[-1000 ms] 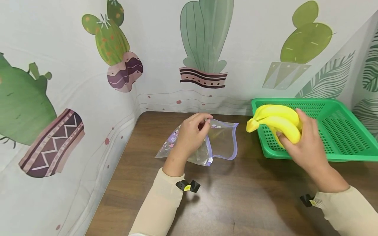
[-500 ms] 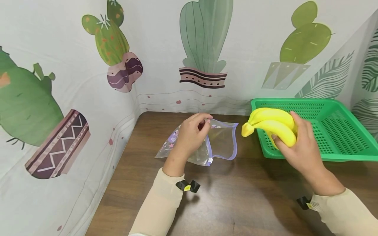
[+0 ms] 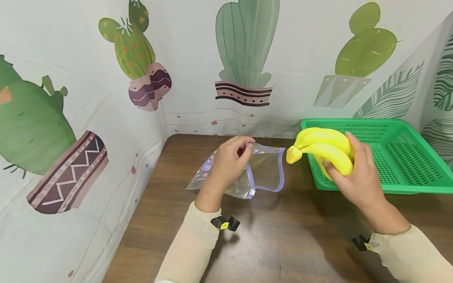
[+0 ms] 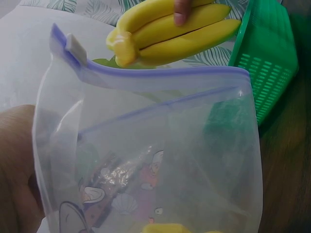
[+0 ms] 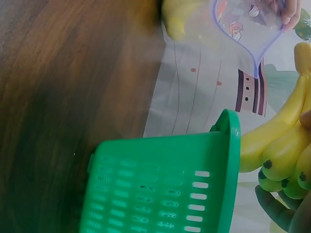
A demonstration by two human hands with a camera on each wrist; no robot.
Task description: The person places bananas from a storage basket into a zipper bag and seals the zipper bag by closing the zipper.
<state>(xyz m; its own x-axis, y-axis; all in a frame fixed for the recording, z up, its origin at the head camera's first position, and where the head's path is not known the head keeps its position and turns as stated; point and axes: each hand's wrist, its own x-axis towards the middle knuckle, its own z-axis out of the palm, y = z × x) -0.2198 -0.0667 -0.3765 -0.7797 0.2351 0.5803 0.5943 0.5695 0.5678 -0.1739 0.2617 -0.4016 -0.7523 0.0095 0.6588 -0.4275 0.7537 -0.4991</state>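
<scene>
My left hand (image 3: pixel 231 159) pinches the edge of a clear zip bag (image 3: pixel 267 169) with a lilac rim, a white slider (image 3: pixel 252 192) and cartoon prints. In the left wrist view the bag's mouth gapes, and something yellow (image 4: pixel 167 228) shows at its bottom. My right hand (image 3: pixel 366 177) grips a bunch of yellow bananas (image 3: pixel 323 147), thumb on the near side and fingers over the back. The stem end points left, close to the bag's mouth. Greenish tips of the bananas (image 5: pixel 279 158) show in the right wrist view.
A green slotted basket (image 3: pixel 375 122) stands at the back right, partly behind the bananas and right hand. Both sit over a brown wooden table (image 3: pixel 269 243). A cactus-print cloth (image 3: pixel 191 51) hangs behind and to the left.
The right hand has carried the bananas a little to the left, away from the basket and toward the bag. My left hand and the bag have stayed in place.
</scene>
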